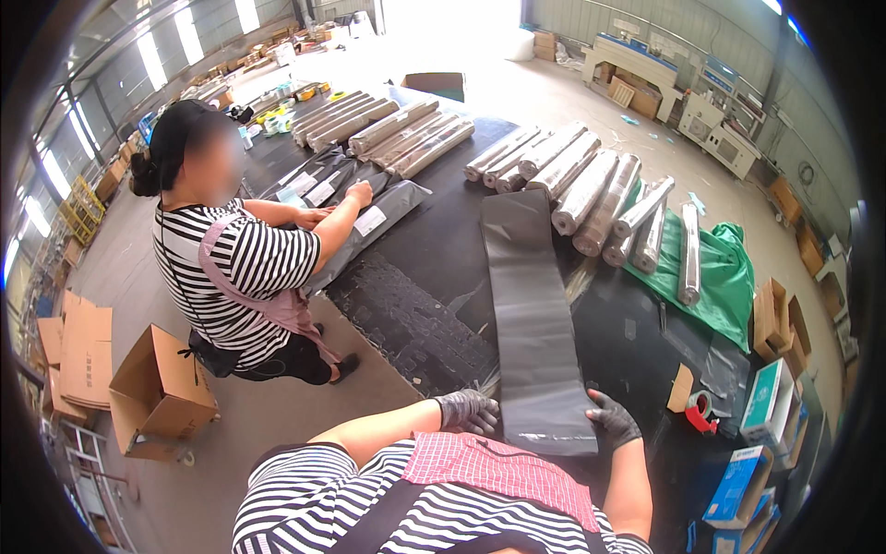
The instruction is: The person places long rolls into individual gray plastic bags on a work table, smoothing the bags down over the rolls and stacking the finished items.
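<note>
Two dark-gloved hands on my feed, one long flat dark-grey plastic sleeve (535, 323) between them on one black table (452, 268). Left hand (468, 413): fingers loosely bent, at the sleeve's near left edge; I can't tell if it grips. Right hand (614, 420): thumb and a finger a little apart at the near right edge; can't tell if the plastic is pinched. Sleeve runs straight away from both hands, its far end by the silver-wrapped rolls (588, 194). I get about eleven rolls in that bunch, overlaps make it rough; more lie farther off, ahead and left of the left hand.

Right of the right hand, quick count: one red tape dispenser (703, 415), one cardboard scrap (680, 388), at least two coloured boxes, a teal box (771, 402) and a blue box (738, 489). Beyond it, one green sheet (711, 286), partly under the rolls.

Ahead-left of the left hand, one co-worker (240, 277) in stripes, both hands over dark packages (383, 217); overlap, no exact count. One open carton (161, 392) on the floor, left of the left hand.
</note>
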Demonstrator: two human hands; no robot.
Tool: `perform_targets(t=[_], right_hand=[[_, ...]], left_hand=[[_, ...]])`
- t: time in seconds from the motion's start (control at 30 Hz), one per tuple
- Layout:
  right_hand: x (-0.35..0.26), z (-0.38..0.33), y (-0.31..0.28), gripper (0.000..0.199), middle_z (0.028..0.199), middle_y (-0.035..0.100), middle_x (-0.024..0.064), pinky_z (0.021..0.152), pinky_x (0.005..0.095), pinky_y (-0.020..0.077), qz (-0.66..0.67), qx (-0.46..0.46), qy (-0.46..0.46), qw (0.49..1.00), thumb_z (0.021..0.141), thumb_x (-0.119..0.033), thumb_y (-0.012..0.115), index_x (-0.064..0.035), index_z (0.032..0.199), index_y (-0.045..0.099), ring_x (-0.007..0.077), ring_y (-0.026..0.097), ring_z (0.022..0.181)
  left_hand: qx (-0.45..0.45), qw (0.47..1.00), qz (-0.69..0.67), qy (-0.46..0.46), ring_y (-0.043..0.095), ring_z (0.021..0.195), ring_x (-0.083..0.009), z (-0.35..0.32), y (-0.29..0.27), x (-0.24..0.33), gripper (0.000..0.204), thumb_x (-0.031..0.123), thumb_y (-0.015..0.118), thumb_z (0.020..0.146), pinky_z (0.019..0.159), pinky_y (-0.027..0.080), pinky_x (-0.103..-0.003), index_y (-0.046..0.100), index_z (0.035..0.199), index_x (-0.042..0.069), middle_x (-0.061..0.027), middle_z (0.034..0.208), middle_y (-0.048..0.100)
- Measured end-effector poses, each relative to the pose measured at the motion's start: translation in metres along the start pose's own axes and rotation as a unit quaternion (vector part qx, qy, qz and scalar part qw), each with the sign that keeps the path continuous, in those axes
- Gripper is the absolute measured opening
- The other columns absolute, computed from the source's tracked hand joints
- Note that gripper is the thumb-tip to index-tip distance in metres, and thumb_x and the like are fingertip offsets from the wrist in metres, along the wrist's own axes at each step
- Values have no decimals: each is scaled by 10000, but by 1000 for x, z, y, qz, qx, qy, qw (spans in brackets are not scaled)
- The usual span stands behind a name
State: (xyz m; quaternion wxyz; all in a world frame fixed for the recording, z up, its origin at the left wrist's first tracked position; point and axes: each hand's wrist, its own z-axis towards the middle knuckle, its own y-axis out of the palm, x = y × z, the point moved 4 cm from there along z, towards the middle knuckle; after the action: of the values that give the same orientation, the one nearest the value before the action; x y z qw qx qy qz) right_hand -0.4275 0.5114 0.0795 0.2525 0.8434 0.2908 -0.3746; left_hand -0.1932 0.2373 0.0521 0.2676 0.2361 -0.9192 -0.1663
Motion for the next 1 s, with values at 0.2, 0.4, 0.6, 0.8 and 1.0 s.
perform_targets(t=[0.2,0.4,0.6,0.8,1.0], right_hand=[[52,22,-70,693,1279,622,119,964,368,477,-197,132,44,970,754,-93,776,0,1380,495,248,606,1115],[41,38,-58,597,1108,687,222,902,420,499,-493,164,133,844,722,-418,829,15,1098,662,353,654,1055],[51,69,-73,638,1112,681,244,924,427,507,-582,171,150,781,670,-434,862,14,1082,672,383,644,1077],[36,54,-58,688,1068,689,244,895,416,520,-545,230,201,781,631,-408,891,38,1097,650,384,655,1046],[66,41,-72,419,775,681,130,745,391,514,-410,257,207,850,627,-238,916,-21,816,611,252,644,753]], left_hand=[[50,981,-127,141,524,585,-145,32,-94,90,114,203,621,915,490,426,-317,562,834,151,-3,747,579],[105,976,-72,175,530,637,-95,82,-179,222,156,193,580,948,534,452,-285,536,799,196,66,710,502],[381,864,173,279,639,1078,-342,137,-238,348,470,243,691,851,936,505,-439,570,1285,110,-142,1104,661],[440,753,433,226,236,1477,-342,137,-225,453,896,440,685,851,1174,310,-437,233,1556,121,-150,1621,193],[406,732,517,180,334,1427,-295,129,-204,507,1019,537,807,706,1115,347,-527,329,1500,112,-97,1508,402]])
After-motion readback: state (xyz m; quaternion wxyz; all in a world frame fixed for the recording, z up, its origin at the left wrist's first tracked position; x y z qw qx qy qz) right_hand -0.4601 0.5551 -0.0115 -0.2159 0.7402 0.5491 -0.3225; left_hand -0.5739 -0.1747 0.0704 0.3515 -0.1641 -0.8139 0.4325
